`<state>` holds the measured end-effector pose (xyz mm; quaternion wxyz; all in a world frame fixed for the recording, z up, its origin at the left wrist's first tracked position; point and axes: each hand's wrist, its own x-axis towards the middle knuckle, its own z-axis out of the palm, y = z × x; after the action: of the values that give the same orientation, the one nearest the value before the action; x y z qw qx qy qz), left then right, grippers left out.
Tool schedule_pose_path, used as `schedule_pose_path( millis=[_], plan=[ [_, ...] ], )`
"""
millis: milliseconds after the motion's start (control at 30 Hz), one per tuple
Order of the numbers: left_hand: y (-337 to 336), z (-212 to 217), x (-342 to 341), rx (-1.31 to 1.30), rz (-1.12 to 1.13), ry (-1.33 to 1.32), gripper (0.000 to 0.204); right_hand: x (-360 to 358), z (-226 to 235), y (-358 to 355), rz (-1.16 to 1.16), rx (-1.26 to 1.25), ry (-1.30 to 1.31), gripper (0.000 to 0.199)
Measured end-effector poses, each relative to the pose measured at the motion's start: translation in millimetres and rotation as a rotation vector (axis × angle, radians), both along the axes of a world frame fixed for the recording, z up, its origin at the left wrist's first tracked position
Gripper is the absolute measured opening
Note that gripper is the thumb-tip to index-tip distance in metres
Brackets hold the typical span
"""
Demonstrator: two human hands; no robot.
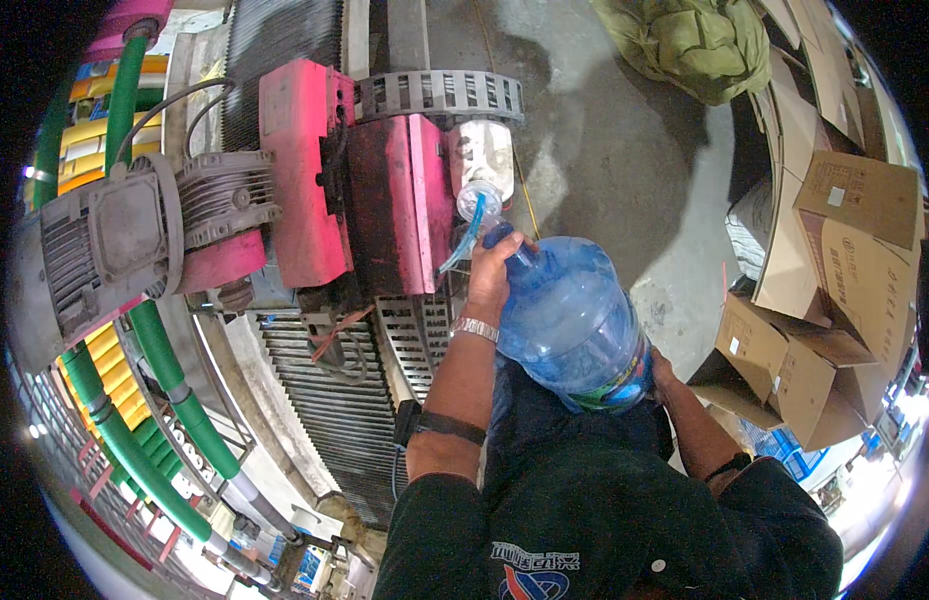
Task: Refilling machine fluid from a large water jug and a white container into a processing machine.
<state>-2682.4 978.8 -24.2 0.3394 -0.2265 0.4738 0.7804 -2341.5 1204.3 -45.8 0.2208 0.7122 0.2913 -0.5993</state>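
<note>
A large blue water-cooler jug (570, 315) lies tilted across my front, its neck pointing up and to the left. Fingers of my left hand (493, 268) wrap round the neck. At the jug's base, my right hand (664, 372) grips from the right side, its fingers mostly hidden behind the jug. Just beyond the neck is a clear plastic bottle (483, 165), its round mouth facing the jug. A blue strip (468, 235) hangs from that mouth. Whether the two mouths touch, or any water flows between them, I cannot tell.
Left of the jug stands a pink machine (305, 180) with a grey motor (115, 240) and a slotted metal wheel (440, 95). Green rollers (140, 440) fill the far left. Cardboard boxes (855, 260) lean at the right, below an olive-green sack (695, 50) on the concrete floor (605, 150).
</note>
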Motion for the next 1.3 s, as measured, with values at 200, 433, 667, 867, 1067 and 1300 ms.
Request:
schedule_pose_path(
  millis=[200,433,667,867,1067,1300],
  plan=[
    [0.9,0.1,-0.2,-0.003,0.012,-0.018,0.025,8.6,-7.0,5.2,0.029,-0.032,0.005,0.047],
    [-2.7,-2.0,0.1,-0.043,-0.016,0.014,0.034,-6.0,4.3,-1.2,0.020,-0.034,-0.013,0.050],
    [-1.7,-0.1,-1.1,-0.006,-0.011,-0.019,0.023,-5.7,6.2,0.1,0.075,-0.037,-0.046,0.057],
    [2.0,4.1,-1.4,0.018,0.004,-0.014,0.023,-10.4,14.2,0.0,0.110,-0.059,-0.047,0.060],
    [4.0,8.6,-2.6,0.031,0.002,-0.015,0.024,-3.7,7.9,2.9,0.147,-0.034,-0.060,0.059],
    [-3.3,3.2,-0.9,0.018,-0.002,-0.025,0.026,2.3,1.2,-0.4,0.116,-0.061,-0.031,0.058]
  ],
)
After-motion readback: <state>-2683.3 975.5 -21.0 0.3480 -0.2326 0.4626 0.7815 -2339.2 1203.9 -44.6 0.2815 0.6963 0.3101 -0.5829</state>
